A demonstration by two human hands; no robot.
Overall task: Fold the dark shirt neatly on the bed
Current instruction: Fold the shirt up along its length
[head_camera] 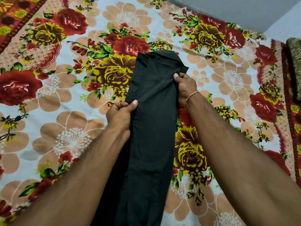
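Dark shirt [151,115] lay as a long narrow strip on the floral bedsheet [68,98], sides already folded in. Left hand [120,115] & right hand [185,88] each pinched an edge near the collar; next prob. a lengthwise fold, w/ edges kept aligned.

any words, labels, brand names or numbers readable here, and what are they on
None can be read.
shirt: plain dark cloth, no label or print showing.
bedsheet: flower pattern only, no text.
left hand and right hand grip the shirt's edges; the thread on the right wrist bears nothing.
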